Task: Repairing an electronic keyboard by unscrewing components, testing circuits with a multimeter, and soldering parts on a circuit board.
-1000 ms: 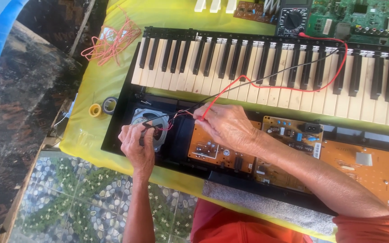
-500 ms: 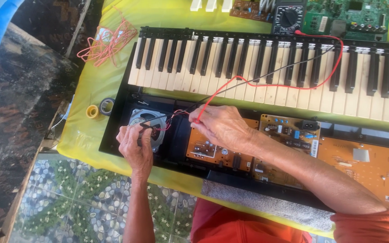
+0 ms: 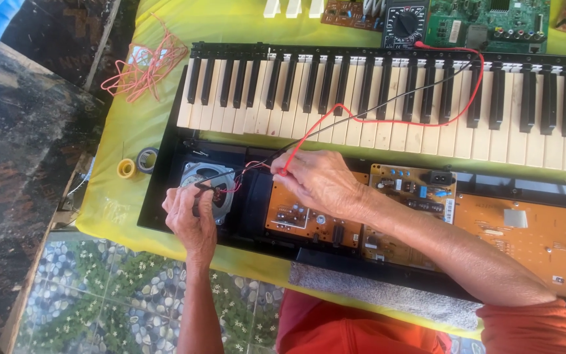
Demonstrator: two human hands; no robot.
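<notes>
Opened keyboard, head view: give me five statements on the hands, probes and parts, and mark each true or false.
1. The left hand holds the black probe at the round speaker. True.
2. The right hand holds the red probe. True.
3. The red lead lies across the keys and runs up to the multimeter. True.
4. The two tape rolls lie on the keys. False: they lie on the yellow cloth, left of the keyboard case.
5. The orange circuit boards sit left of the speaker. False: they sit to its right, inside the open case.
</notes>
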